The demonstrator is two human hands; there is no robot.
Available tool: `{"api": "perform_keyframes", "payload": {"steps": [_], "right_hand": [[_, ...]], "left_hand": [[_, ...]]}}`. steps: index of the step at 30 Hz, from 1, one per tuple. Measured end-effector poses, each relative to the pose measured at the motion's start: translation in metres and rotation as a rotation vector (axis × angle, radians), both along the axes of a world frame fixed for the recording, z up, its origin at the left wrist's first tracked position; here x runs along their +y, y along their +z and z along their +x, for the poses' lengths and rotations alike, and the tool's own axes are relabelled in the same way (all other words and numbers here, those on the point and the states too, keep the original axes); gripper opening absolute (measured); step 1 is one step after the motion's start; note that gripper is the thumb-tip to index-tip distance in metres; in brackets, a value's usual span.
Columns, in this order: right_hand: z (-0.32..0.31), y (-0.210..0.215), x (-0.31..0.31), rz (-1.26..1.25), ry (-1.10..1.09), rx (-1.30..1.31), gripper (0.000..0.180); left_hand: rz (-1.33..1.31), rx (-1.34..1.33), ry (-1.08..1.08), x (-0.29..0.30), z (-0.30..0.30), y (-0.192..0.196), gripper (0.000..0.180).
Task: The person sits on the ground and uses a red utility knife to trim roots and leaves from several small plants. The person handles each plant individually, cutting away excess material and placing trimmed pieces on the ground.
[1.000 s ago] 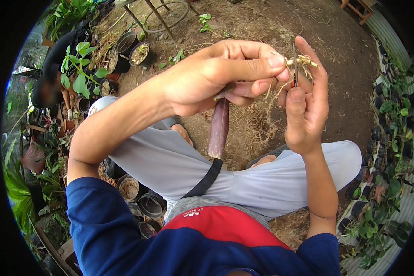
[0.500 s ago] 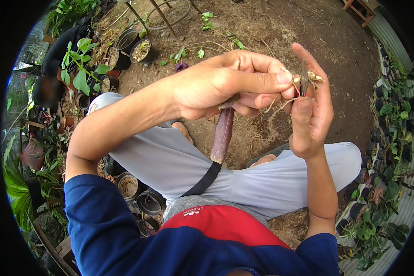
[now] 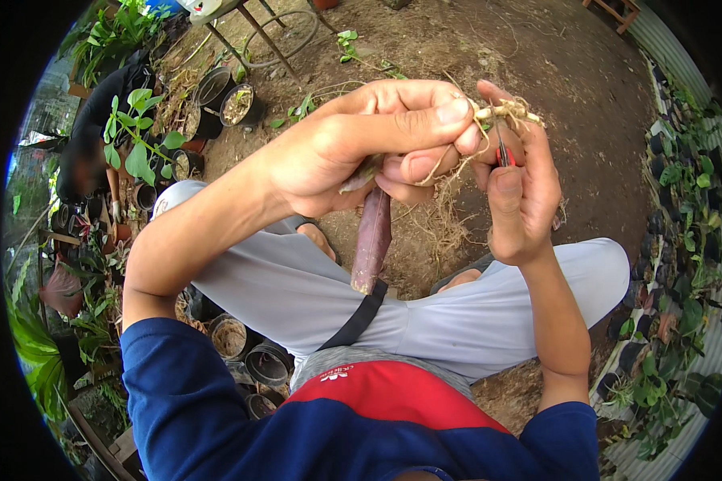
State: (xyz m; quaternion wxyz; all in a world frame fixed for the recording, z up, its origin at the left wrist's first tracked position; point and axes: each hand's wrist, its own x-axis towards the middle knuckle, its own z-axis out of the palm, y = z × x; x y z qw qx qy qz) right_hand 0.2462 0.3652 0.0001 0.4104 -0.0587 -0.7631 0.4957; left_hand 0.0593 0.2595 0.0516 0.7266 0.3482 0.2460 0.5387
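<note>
My left hand is closed on a pale, knobbly plant piece, pinched between thumb and fingers. Its light rooty end sticks out to the right, and thin stringy roots dangle below. Under the same palm hangs a purple, flattish stem or leaf piece with a pale lower end; whether it joins the rooty piece is hidden by the fingers. My right hand closes on a small cutting tool with a dark blade and a red part. The blade stands upright, close against the rooty end.
I sit cross-legged on brown soil. Black plant pots and a leafy green plant stand to the left, near another person in dark clothing. A metal-legged stool is ahead; plants line the right.
Both hands have shifted left together, with the plant piece and tool. The red part of the tool has come into view, and the rooty end shows more plainly.
</note>
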Motion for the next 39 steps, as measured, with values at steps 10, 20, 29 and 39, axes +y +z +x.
{"api": "perform_keyframes", "payload": {"steps": [10, 20, 29, 39], "right_hand": [[-0.002, 0.005, -0.004, 0.118, 0.006, 0.051, 0.058], [0.003, 0.023, -0.017, -0.236, 0.144, 0.054, 0.062], [0.009, 0.024, -0.006, -0.426, 0.155, 0.049, 0.048], [0.006, 0.029, -0.013, -0.31, -0.137, -0.053, 0.022]], "left_hand": [[-0.203, 0.108, -0.022, -0.006, 0.012, 0.001, 0.023], [-0.136, 0.088, -0.002, -0.001, 0.006, 0.004, 0.024], [0.019, 0.429, 0.129, 0.004, -0.001, 0.005, 0.025], [0.22, 0.834, 0.35, 0.004, 0.007, 0.0, 0.019]]}}
